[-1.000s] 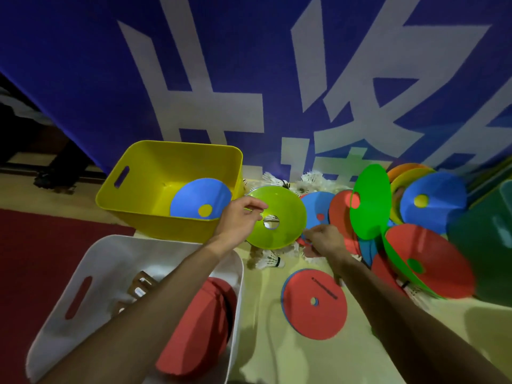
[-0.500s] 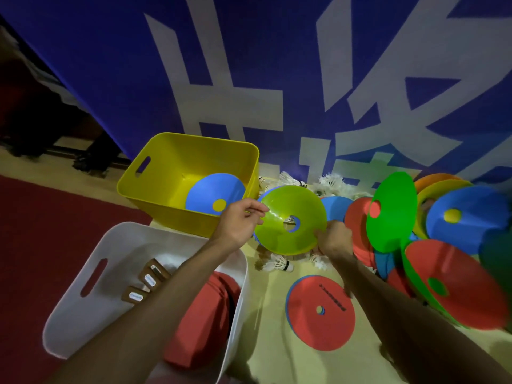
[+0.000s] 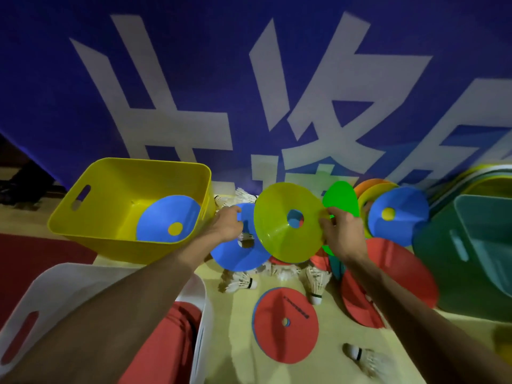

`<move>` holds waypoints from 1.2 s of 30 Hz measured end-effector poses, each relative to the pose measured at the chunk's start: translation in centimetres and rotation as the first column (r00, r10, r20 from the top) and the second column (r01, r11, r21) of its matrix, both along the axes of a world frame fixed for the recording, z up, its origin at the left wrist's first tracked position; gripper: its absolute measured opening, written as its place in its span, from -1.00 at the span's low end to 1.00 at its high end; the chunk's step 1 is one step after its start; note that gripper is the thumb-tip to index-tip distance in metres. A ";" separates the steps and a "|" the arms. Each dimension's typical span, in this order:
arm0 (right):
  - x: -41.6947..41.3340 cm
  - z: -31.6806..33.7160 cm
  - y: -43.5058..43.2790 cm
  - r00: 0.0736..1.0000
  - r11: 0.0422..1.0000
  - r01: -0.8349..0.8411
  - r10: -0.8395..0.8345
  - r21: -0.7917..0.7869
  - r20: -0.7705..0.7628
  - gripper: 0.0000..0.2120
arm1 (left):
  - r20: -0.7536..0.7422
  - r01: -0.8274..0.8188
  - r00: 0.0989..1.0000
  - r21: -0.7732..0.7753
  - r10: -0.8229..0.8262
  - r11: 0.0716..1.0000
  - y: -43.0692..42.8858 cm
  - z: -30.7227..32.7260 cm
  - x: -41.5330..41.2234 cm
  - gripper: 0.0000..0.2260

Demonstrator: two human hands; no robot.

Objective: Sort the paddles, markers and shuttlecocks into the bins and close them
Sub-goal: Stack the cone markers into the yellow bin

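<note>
My left hand [image 3: 227,225] pinches the rim of a blue marker disc [image 3: 235,253], just right of the yellow bin [image 3: 91,225]. My right hand [image 3: 341,234] grips the right edge of a lime-green marker disc [image 3: 279,234], held upright in front of the blue one. Another blue marker [image 3: 163,217] lies inside the yellow bin. The white bin [image 3: 50,289] at lower left holds red paddles [image 3: 166,336]. Shuttlecocks [image 3: 240,281] lie on the floor below the held discs, with another shuttlecock [image 3: 370,359] nearer me.
A pile of markers leans at the right: green [image 3: 342,199], blue [image 3: 401,225], red [image 3: 393,275]. One red marker [image 3: 285,328] lies flat on the floor. A teal bin [image 3: 471,261] stands far right. A blue banner wall closes off the back.
The lime-green disc has passed from my left hand to my right hand and moved right. My left hand now holds the blue disc that sat behind it. The view has shifted right.
</note>
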State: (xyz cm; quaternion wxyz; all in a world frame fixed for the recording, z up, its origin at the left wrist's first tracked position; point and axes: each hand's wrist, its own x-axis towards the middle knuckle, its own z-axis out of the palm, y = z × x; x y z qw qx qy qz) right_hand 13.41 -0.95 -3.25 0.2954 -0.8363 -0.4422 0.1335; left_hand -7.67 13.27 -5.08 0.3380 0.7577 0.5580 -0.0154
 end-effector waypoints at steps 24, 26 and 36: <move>1.6 1.7 1.8 0.375 0.847 0.529 -0.174 0.056 -0.911 -0.68 | -0.194 0.152 0.976 0.279 -0.099 0.948 3.5 -2.1 2.2 -0.79; 1.2 2.3 2.0 0.348 0.846 0.531 -0.161 0.053 -0.923 -0.77 | -0.161 0.143 0.982 0.311 -0.096 0.940 3.3 -1.0 1.9 -0.80; -1.8 4.4 3.0 0.206 0.840 0.537 -0.042 0.077 -0.978 -0.90 | 0.186 -0.052 0.982 0.322 -0.009 0.945 2.6 4.7 -1.4 -0.89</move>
